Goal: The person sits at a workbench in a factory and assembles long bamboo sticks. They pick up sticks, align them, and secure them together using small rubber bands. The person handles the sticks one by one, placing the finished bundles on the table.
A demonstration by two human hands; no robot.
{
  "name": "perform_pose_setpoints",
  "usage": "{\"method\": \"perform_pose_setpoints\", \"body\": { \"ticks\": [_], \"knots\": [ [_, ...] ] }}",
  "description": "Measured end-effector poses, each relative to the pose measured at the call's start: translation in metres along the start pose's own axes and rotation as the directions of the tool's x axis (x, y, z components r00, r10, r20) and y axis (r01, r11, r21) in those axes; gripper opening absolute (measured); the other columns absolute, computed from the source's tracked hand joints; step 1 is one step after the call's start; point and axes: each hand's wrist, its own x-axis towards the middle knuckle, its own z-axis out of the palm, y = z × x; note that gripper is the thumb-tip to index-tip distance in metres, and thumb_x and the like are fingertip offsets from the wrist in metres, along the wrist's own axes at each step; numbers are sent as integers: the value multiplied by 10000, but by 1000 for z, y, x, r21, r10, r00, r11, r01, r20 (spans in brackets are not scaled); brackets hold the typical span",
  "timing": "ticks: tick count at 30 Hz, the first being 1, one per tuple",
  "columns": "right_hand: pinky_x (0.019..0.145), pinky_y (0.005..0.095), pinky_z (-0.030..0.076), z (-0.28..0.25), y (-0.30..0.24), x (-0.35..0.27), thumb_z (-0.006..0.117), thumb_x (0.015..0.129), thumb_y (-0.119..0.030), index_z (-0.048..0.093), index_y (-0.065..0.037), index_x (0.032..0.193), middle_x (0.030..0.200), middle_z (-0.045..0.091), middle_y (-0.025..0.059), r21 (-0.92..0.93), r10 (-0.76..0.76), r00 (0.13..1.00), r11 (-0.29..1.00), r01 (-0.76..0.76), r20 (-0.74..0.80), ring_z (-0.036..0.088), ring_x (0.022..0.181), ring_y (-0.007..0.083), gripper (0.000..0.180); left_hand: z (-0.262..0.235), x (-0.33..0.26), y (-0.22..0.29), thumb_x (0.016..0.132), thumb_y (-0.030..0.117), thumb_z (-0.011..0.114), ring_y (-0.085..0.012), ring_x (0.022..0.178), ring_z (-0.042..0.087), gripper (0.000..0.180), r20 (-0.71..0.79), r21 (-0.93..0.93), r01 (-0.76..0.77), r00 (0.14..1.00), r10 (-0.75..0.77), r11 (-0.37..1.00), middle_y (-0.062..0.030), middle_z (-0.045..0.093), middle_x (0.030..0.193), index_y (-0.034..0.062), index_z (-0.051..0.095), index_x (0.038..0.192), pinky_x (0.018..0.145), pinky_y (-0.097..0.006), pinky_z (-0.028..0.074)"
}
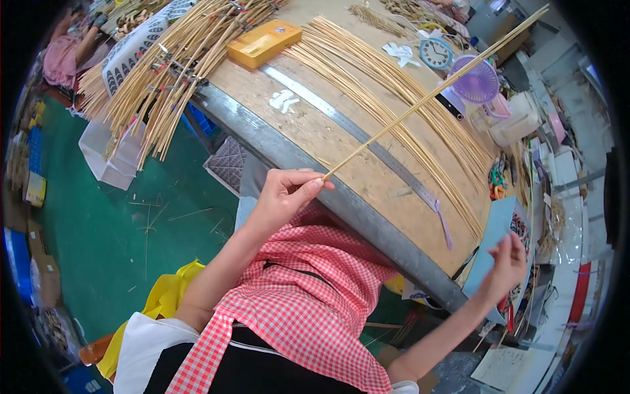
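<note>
“Right, largest first?”

“Table (315,134), rows of sticks (380,60) laid along it. One long stick (420,105), possibly several together, slants up across them, near end in the left hand (289,197).”

“Step?”

“Looks like holding the stick by its end while the right hand (506,266) is at the blue box (491,246), small bits (519,226) inside. Next move probably calls for a right-hand pinch, with the left holding that end steady.”

“Pose?”

“Left: forearm up from below, hand by the table's near edge, thumb and fingers pinched tight on the stick. Right: arm stretched out rightward, fingers half curled, blurry; can't tell if it has anything.”
</note>
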Motion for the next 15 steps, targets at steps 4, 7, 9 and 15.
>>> {"method": "perform_pose_setpoints", "body": {
  "ticks": [4,7,9,15],
  "knots": [
    [516,258,530,104,-37,-72,585,818,39,593,35,946,780,605,100,373,106,933,897,-239,343,577,594,123,128,7,-1,3,869,140,577,-44,488,381,210,35,32,-51,998,50,998,-9,538,667,-51,664,866,430,-206,270],
    [506,274,533,148,-39,-100,571,831,55,591,39,924,753,605,125,560,135,825,674,-482,549,578,572,143,97,10,-2,2,871,123,569,-45,498,393,201,71,40,-79,995,76,996,-16,544,682,-56,660,864,435,-205,276],
    [507,277,534,164,-37,-108,569,835,58,595,41,909,742,605,134,579,147,794,609,-542,590,578,571,146,80,12,-2,4,870,100,564,-45,526,404,179,81,40,-62,995,59,997,-13,542,681,-49,663,865,461,-206,294],
    [506,277,532,177,-38,-115,584,832,56,603,51,878,736,606,149,579,141,781,595,-558,608,574,562,150,49,15,-3,3,862,66,565,-52,582,431,147,85,42,-4,996,0,999,-10,535,670,-34,672,868,512,-213,336]
  ]
}}
